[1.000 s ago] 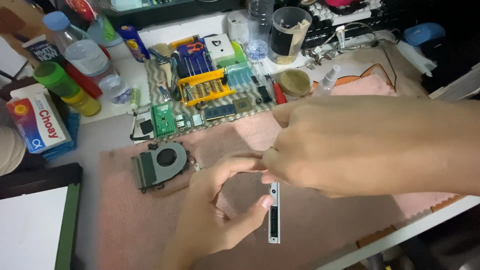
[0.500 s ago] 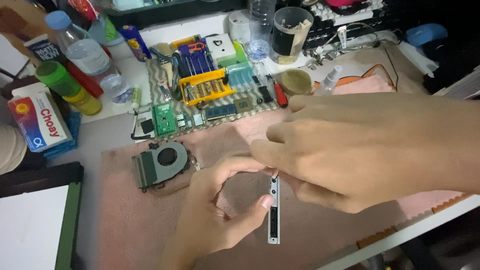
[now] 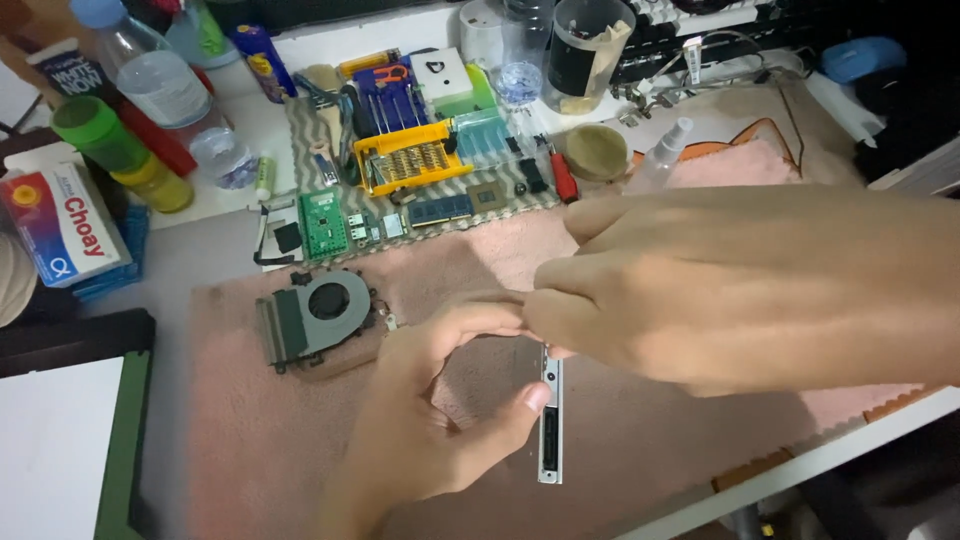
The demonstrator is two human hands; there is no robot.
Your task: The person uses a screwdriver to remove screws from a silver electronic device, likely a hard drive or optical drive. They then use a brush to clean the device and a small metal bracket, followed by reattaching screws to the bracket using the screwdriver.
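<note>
A narrow silver metal bracket [image 3: 550,430] lies lengthwise on a pink cloth [image 3: 260,440]. My left hand [image 3: 430,420] curls beside it, thumb tip pressed on the bracket's left edge and forefinger arched over its top end. My right hand [image 3: 740,290] comes in from the right, large and blurred, its fingertips pinched at the bracket's upper end, touching my left forefinger. What the right fingertips hold cannot be made out.
A laptop cooling fan with heat sink [image 3: 315,320] rests on the cloth to the left. Behind it are a green circuit board [image 3: 322,222], a yellow screwdriver bit case [image 3: 410,160], a red screwdriver [image 3: 563,178], plastic bottles [image 3: 150,75], a dark cup [image 3: 580,55], a small box [image 3: 60,225].
My right hand has shifted slightly left and its fingertips have closed in on the bracket's top end. My left hand and the bracket stay where they were.
</note>
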